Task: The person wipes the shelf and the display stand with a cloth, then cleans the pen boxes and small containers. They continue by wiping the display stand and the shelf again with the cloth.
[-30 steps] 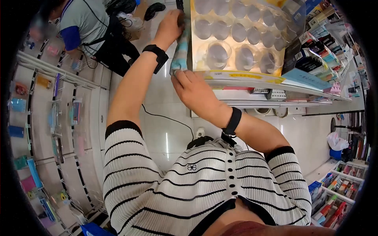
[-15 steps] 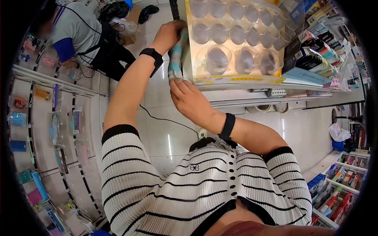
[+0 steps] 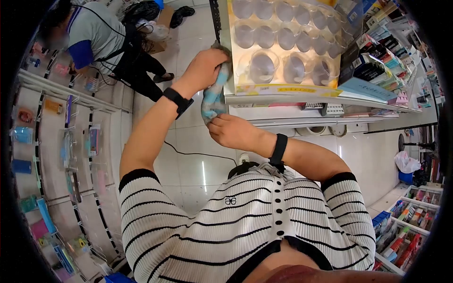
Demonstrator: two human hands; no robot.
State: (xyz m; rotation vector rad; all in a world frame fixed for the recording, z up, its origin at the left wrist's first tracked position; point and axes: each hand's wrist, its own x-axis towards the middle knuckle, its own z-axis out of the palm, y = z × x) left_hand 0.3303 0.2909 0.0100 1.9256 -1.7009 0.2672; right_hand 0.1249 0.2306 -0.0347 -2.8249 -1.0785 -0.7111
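Note:
A blue and grey striped cloth [image 3: 214, 96] hangs bunched against the left end of a shelf unit [image 3: 228, 89]. My left hand [image 3: 204, 68] is closed on the upper part of the cloth, near the shelf's side edge. Lower down, the fingers of my right hand [image 3: 233, 132] pinch the bottom end of the cloth, just below the shelf corner. Right beside the cloth, a yellow display tray [image 3: 288, 89] holds rows of clear round cups [image 3: 262, 67].
Another person [image 3: 101, 40] stands at the upper left beside a wall rack [image 3: 52, 151] of packaged goods. Boxed items [image 3: 373, 75] fill the shelf's right side. A black cable [image 3: 198, 153] crosses the tiled floor. Product bins [image 3: 415, 212] stand at the lower right.
Both hands and the cloth have moved down along the shelf's end. The lower part of the cloth looks more bunched. The other person's legs have shifted, and a foot now shows.

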